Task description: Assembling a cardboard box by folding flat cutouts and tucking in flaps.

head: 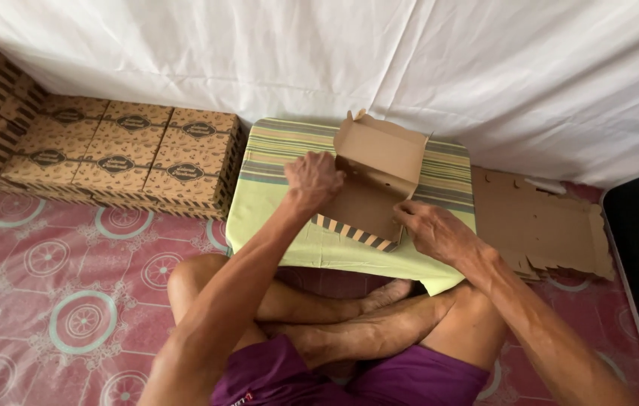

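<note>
- Purple shorts (379, 380) and crossed bare legs (334, 323) fill the bottom of the view; the person sits on a pink floor covering (64, 301) printed with pale green rings.
- Just past the knees stands a low table (289, 225) under a yellow-green cloth with striped bands at its far end. A white sheet (319, 53), creased and draped, hangs behind it as a backdrop.
- On the table sits a half-folded cardboard box (372, 180): plain brown inside, its outer side edged in dark and cream stripes, its rear flap standing up.
- The left hand (313, 180) is curled with knuckles up, fingers pressed onto the box's left wall.
- The right hand (432, 229) lies at the box's near right corner, fingers bent against the edge; whether they pinch it I cannot tell.
- Left of the table, finished boxes (116, 154) with dark oval labels lie in flat rows and stack up at the far edge.
- Right of the table lies a pile of flat, unfolded cardboard blanks (545, 225).
</note>
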